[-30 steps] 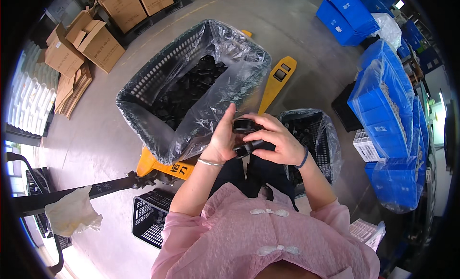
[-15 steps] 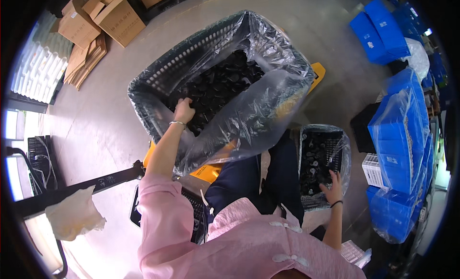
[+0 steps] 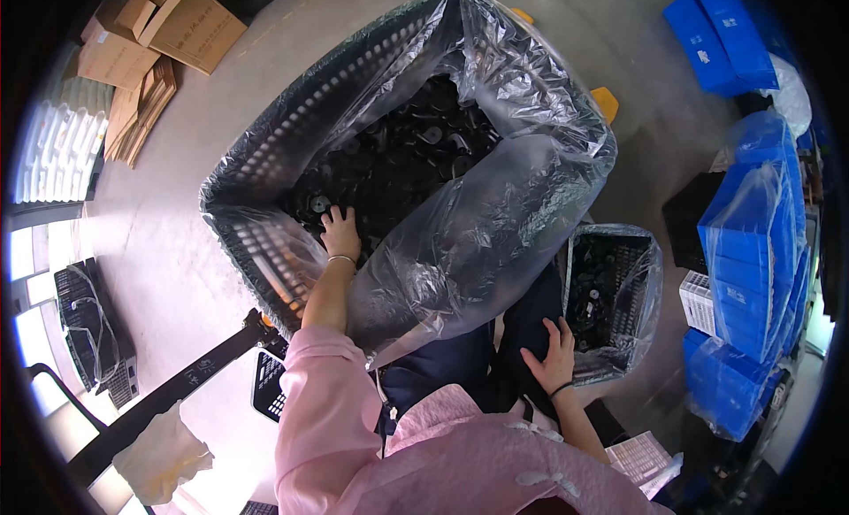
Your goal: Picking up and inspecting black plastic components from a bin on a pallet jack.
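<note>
In front of me stands a large dark crate (image 3: 305, 103) lined with a clear plastic bag (image 3: 469, 241). Small black plastic parts (image 3: 398, 165), some with round ends, lie heaped inside it. My left hand (image 3: 340, 234) reaches over the crate's near left side, fingers spread at the edge of the heap, with nothing visible in them. A smaller bag-lined crate (image 3: 650, 294) at my right holds similar black parts (image 3: 591, 294). Beside its near left edge, against my trouser leg, is my right hand (image 3: 553, 356), its fingers apart and holding nothing.
Yellow metal (image 3: 606, 103) shows beneath the large crate. A black bar (image 3: 199, 365) with a crumpled cloth (image 3: 164, 453) crosses at the left. Cardboard boxes (image 3: 195, 28) stand far left; plastic-wrapped blue bins (image 3: 752, 241) line the right. A white basket (image 3: 646, 462) sits near right.
My right hand has left the small crate's parts and moved left toward my leg. My left hand stays in the large crate, its fingers more spread. The large crate looks closer.
</note>
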Available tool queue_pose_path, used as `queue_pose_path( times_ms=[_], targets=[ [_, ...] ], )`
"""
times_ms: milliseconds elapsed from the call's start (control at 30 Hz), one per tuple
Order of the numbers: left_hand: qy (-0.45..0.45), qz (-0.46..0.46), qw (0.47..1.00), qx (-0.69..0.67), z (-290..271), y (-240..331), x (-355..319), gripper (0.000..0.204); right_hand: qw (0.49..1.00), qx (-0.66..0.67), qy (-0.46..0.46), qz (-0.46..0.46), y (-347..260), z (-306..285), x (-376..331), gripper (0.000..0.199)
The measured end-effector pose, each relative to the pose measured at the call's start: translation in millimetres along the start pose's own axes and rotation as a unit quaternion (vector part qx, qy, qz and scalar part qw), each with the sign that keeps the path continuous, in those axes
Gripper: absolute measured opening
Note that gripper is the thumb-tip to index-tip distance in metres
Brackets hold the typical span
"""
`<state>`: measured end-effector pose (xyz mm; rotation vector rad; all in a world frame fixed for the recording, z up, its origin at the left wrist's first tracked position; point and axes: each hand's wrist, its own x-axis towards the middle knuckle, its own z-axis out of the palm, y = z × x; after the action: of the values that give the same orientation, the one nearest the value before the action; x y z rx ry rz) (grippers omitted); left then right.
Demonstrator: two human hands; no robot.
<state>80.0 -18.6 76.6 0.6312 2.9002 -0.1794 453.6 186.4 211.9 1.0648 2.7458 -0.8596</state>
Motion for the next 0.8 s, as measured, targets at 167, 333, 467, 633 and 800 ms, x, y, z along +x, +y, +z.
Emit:
queue_pose_path(
  times_ms=[167, 333, 467, 633, 800],
  targets=[
    [0.080, -0.138, 0.950, -0.268, -29, -18, 33, 0.049, 0.998, 0.018, -0.048, -0.020, -3, -12, 7, 0.057],
    [-0.074, -0.080, 0.416, -0.903, -174, 7, 20, 0.050, 0.909, 0.405, -0.089, -0.030, -48, -54, 46, 0.038],
    [-0.138, 0.159, 0.389, -0.897, -255, 59, -72, 0.049, 0.757, 0.609, -0.236, -0.020, -129, -93, 73, 0.037],
    [-0.121, 0.209, 0.417, -0.876, -266, 118, -152, 0.039, 0.792, 0.569, -0.211, -0.067, -147, -94, 66, 0.034],
    [-0.092, 0.080, 0.450, -0.885, -268, 128, -170, 0.017, 0.906, 0.279, 0.128, -0.290, -127, -114, 19, 0.033]
  ],
)
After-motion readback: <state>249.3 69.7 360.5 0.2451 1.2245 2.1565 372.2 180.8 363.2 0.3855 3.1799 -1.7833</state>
